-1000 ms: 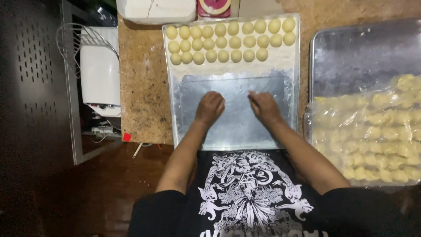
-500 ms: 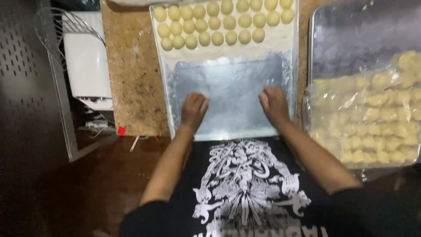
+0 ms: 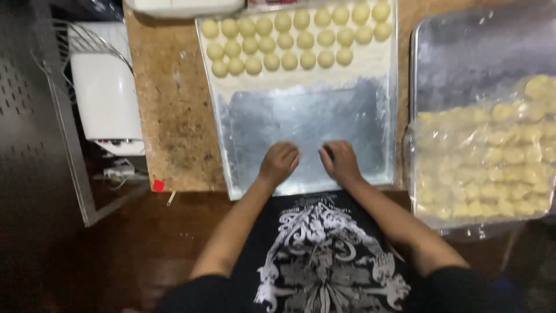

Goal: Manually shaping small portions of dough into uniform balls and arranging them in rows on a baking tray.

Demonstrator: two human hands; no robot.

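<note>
Head view shows your left hand [image 3: 280, 162] and right hand [image 3: 340, 160] curled palm-down on the near bare part of the floured metal tray [image 3: 307, 119]; whether either hides a dough piece under it cannot be told. Such dough would likely be soft, light and easily dented, so cup it loosely from above. You have open room across the tray's middle; its raised rims lie left and right. Far off sit three rows of dough balls [image 3: 289, 35]. Right, another tray [image 3: 463, 64] holds plastic-covered dough pieces [image 3: 486, 159].
</note>
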